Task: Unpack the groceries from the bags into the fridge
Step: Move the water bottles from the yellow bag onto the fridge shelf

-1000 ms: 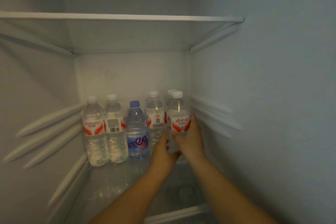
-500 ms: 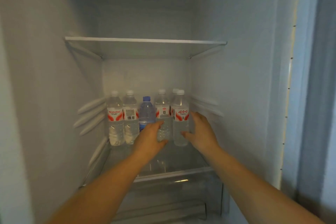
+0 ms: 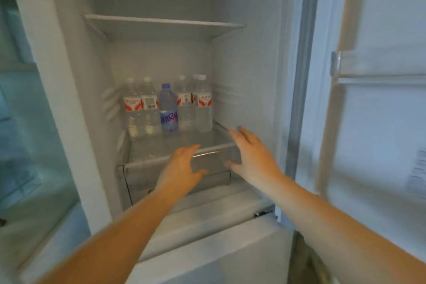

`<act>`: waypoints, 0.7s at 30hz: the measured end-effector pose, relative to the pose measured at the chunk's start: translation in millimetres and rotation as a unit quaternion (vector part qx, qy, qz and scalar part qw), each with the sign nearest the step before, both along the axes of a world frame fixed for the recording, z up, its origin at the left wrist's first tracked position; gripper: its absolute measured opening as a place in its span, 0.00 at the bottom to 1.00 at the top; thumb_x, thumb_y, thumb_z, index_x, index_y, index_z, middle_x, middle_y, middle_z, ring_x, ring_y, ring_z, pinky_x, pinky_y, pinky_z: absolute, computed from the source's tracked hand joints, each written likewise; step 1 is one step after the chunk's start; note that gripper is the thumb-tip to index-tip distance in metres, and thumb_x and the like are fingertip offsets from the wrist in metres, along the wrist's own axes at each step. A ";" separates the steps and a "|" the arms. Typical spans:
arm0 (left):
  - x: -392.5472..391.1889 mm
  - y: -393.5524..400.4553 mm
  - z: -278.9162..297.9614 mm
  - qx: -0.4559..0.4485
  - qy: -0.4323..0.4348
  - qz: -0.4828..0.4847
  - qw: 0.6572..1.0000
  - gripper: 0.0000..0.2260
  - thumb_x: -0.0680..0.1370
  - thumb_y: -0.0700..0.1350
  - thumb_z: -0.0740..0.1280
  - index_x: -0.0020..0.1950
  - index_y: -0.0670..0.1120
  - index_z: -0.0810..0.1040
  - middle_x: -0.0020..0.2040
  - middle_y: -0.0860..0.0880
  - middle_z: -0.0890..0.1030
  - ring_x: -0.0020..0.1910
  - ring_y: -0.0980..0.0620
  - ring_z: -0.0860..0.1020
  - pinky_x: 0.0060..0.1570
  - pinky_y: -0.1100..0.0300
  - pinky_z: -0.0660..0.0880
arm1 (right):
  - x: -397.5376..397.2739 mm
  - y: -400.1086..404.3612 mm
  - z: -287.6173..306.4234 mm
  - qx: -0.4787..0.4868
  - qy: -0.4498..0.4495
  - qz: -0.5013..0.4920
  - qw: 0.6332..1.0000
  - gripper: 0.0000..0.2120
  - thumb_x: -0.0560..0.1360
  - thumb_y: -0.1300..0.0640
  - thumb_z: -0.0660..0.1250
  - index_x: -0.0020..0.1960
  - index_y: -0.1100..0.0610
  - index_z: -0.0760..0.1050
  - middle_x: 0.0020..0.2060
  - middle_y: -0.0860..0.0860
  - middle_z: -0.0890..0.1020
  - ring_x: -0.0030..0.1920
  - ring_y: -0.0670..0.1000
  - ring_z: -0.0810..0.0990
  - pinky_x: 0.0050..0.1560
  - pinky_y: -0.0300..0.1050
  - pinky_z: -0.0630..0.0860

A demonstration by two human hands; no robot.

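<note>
Several clear water bottles with red and white labels (image 3: 203, 101) stand in a row at the back of the fridge's glass shelf (image 3: 161, 159). A blue-capped bottle (image 3: 168, 108) stands among them in the middle. My left hand (image 3: 181, 169) hovers open in front of the shelf's front edge, holding nothing. My right hand (image 3: 252, 157) is open too, fingers spread, near the shelf's right front corner and apart from the bottles.
An upper shelf (image 3: 161, 24) spans the fridge above the bottles. A clear drawer (image 3: 175, 177) sits under the glass shelf. The open fridge door (image 3: 378, 122) with its racks stands at the right. A glass panel (image 3: 27, 122) is at the left.
Both hands let go of the rightmost bottle and drew back out of the fridge toward me. The view pulled back, showing the door and the fridge's frame.
</note>
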State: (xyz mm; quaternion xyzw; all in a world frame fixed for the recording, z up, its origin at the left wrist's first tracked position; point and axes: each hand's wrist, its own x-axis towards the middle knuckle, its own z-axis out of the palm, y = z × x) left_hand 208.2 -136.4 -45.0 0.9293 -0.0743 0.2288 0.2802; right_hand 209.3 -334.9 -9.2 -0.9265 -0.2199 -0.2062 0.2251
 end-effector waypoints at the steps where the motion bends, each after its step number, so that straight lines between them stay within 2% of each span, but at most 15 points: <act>1: -14.1 -5.1 -6.5 0.010 0.013 -0.004 1.000 0.31 0.71 0.48 0.73 0.72 0.48 0.65 0.67 0.46 0.70 0.66 0.48 0.68 0.65 0.58 0.63 | -15.2 -5.6 -8.2 -0.010 0.004 -0.008 1.000 0.38 0.73 0.48 0.69 0.76 0.49 0.52 0.76 0.50 0.53 0.74 0.53 0.56 0.70 0.46 0.59; 6: -72.6 -50.5 -33.9 0.045 0.040 -0.059 0.996 0.31 0.73 0.51 0.70 0.73 0.52 0.62 0.69 0.51 0.67 0.68 0.52 0.66 0.66 0.60 0.62 | -89.4 -50.7 -38.0 -0.039 0.034 -0.057 0.997 0.37 0.74 0.48 0.68 0.76 0.46 0.50 0.76 0.47 0.51 0.74 0.51 0.54 0.70 0.47 0.58; 11: -115.0 -127.6 -59.2 0.050 0.041 -0.140 0.988 0.30 0.72 0.51 0.71 0.72 0.51 0.65 0.68 0.49 0.68 0.68 0.48 0.66 0.67 0.52 0.65 | -166.4 -123.0 -71.4 -0.029 0.064 -0.146 0.987 0.36 0.74 0.47 0.67 0.75 0.47 0.51 0.75 0.46 0.53 0.74 0.52 0.55 0.71 0.48 0.57; 16: -160.1 -216.5 -93.9 0.102 0.074 -0.241 0.962 0.30 0.74 0.51 0.70 0.73 0.52 0.62 0.71 0.51 0.66 0.70 0.51 0.64 0.67 0.57 0.62 | -243.2 -209.5 -112.6 -0.029 0.126 -0.238 0.963 0.36 0.75 0.47 0.66 0.76 0.47 0.50 0.76 0.47 0.52 0.74 0.53 0.54 0.71 0.48 0.56; 19: -188.8 -277.9 -112.3 0.127 0.098 -0.297 0.941 0.30 0.74 0.52 0.69 0.73 0.53 0.62 0.69 0.51 0.68 0.67 0.50 0.67 0.66 0.53 0.67 | -289.4 -270.3 -134.8 -0.042 0.152 -0.294 0.943 0.37 0.75 0.46 0.66 0.76 0.48 0.49 0.76 0.48 0.53 0.74 0.53 0.55 0.71 0.46 0.58; 21: -209.8 -324.5 -118.9 0.146 0.093 -0.322 0.931 0.30 0.74 0.53 0.69 0.73 0.54 0.61 0.69 0.51 0.68 0.66 0.50 0.68 0.65 0.54 0.68 | -319.5 -313.9 -145.8 -0.035 0.183 -0.323 0.928 0.37 0.75 0.45 0.65 0.76 0.48 0.48 0.76 0.49 0.52 0.75 0.53 0.53 0.72 0.47 0.56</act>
